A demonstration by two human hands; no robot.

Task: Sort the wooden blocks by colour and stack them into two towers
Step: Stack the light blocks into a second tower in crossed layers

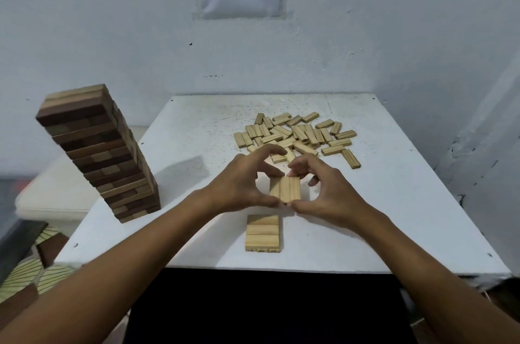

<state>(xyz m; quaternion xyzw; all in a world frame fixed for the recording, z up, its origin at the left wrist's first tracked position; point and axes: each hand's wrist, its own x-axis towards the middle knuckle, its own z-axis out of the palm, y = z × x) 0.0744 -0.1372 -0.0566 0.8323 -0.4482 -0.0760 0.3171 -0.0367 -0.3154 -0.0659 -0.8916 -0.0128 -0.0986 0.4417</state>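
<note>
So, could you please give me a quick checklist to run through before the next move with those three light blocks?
1. Three light blocks side by side, flush: ok.
2. Left hand and right hand pinch the row at both ends: ok.
3. Base layer beneath, laid crosswise to the row: ok.
4. Row centred over base: not ok, it sits farther back.
5. Dark tower apart from the hands: ok.
6. Loose pile all light: ok.

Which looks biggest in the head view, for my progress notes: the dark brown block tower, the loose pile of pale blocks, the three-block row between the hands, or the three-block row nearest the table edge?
1. Dark brown block tower
2. Loose pile of pale wooden blocks
3. The three-block pale row between the hands and the three-block pale row nearest the table edge look alike; nearness makes ranking unsure.
</note>
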